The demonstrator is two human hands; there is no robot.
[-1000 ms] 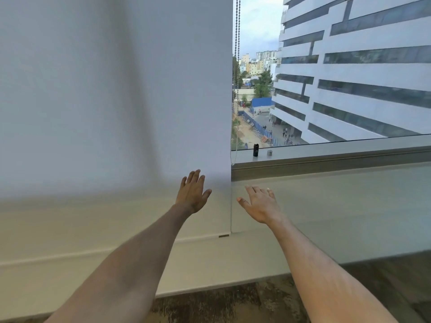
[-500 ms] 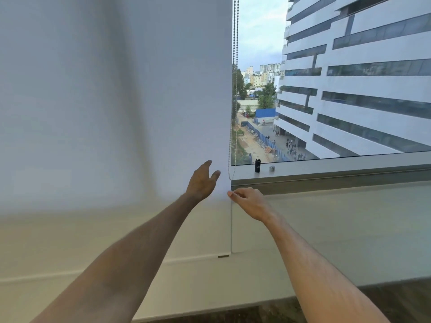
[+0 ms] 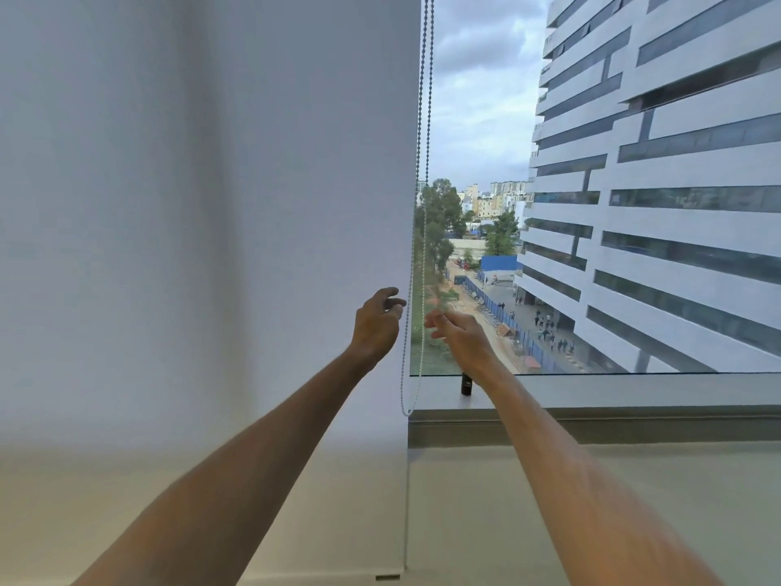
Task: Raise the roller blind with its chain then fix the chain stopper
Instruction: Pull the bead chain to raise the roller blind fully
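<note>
A white roller blind point(image 3: 203, 213) covers the left half of the window and hangs down past the sill. Its beaded chain point(image 3: 424, 120) drops as a loop along the blind's right edge, with the loop's bottom just above the sill. My left hand point(image 3: 377, 323) is raised just left of the chain, fingers curled but apart, holding nothing. My right hand point(image 3: 458, 334) is raised just right of the chain, fingers loosely apart and slightly blurred, close to the strands without gripping them. No chain stopper can be made out.
A small black cylinder point(image 3: 466, 384) stands on the grey window sill point(image 3: 634, 395), partly behind my right wrist. Through the glass I see a large white building point(image 3: 659, 184). Below the sill runs a pale wall point(image 3: 591, 480).
Both hands have risen from below the sill to chain height and closed in on the chain from either side. The view has tilted upward.
</note>
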